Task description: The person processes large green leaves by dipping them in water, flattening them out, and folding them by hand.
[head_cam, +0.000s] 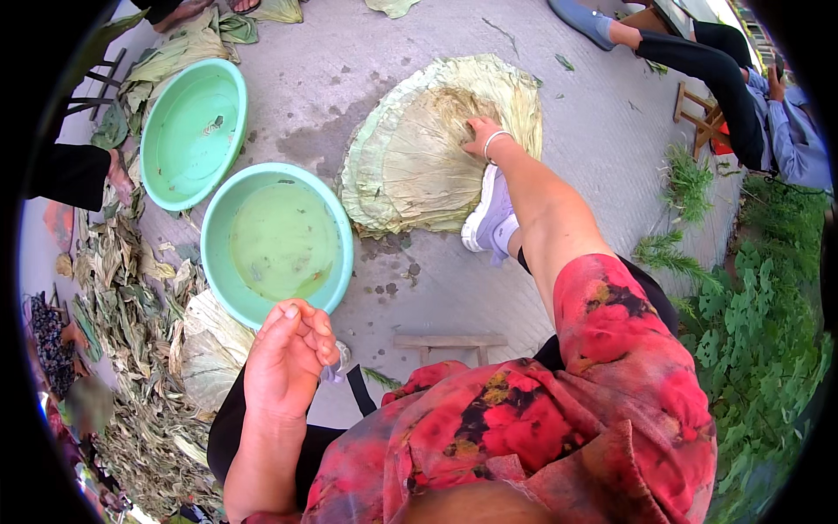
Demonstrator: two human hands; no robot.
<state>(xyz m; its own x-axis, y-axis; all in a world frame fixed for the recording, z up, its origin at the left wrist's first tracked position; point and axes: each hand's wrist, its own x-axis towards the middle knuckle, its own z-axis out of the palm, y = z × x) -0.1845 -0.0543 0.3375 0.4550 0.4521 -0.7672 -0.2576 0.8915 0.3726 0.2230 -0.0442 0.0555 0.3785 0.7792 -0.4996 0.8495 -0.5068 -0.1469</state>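
Observation:
My right hand [483, 139], with a light bracelet at the wrist, rests with its fingers spread on a fan-shaped stack of large dried leaves [425, 164] lying on the concrete ground. My left hand [294, 337] is raised with curled fingers near the lower rim of a green plastic basin [347, 229]; whether anything thin is between its fingertips cannot be told. Shallow yellowish water [281, 236] stands in that basin, with small dark bits in it. Up and to the left is a second green basin [242, 124], also holding water and bits.
A heap of dry, crumpled leaves [124, 314] covers the left side. Below me is a wooden stool [452, 342]. A person [707, 85] sits at the upper right; a bare foot [120, 177] shows at the left. Cut greenery [687, 183] and growing plants [759, 327] lie right.

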